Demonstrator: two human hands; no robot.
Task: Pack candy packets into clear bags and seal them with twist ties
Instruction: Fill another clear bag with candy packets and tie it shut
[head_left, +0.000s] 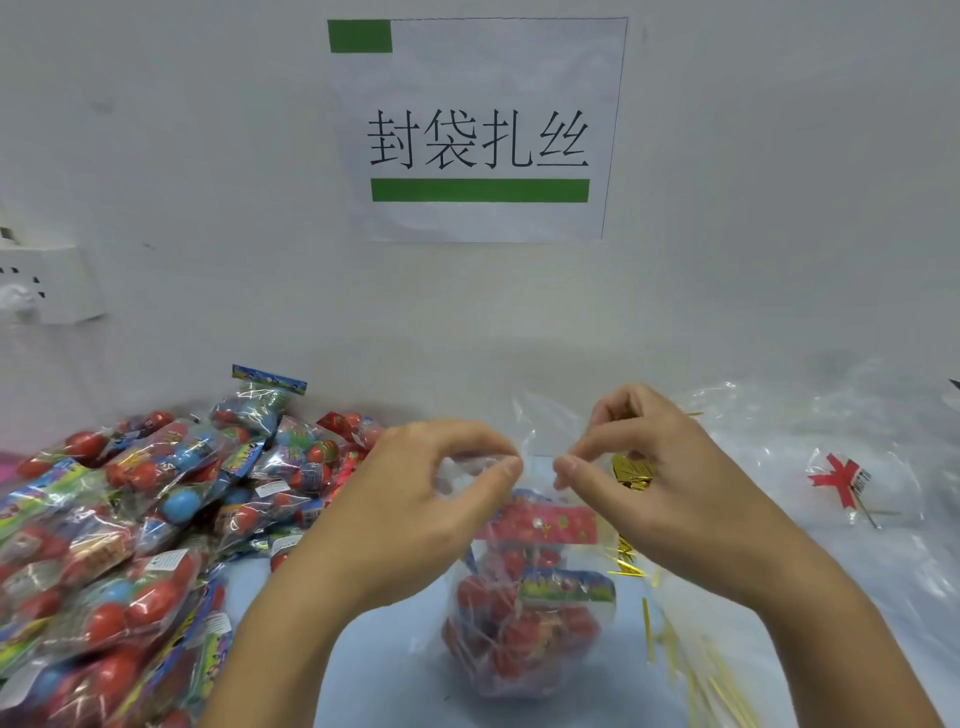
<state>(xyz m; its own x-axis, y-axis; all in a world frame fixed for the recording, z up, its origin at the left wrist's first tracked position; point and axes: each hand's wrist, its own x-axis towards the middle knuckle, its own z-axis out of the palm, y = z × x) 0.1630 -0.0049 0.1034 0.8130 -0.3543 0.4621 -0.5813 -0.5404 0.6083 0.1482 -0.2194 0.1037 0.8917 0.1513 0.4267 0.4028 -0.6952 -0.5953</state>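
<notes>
A clear bag (524, 623) stands upright on the blue table in front of me, holding candy packets (545, 525) with red balls inside. My left hand (410, 509) pinches the left side of the bag's top edge between thumb and fingers. My right hand (660, 478) pinches the right side of that edge. The two hands are a few centimetres apart at the bag's mouth. Gold twist ties (631, 473) lie behind and under my right hand.
A large heap of candy packets (130, 519) fills the left of the table. Loose gold ties (691, 670) lie at the lower right. Empty clear bags (831, 441) are piled at the right, with a red-marked packet (841, 480). A wall with a paper sign (478, 130) is straight ahead.
</notes>
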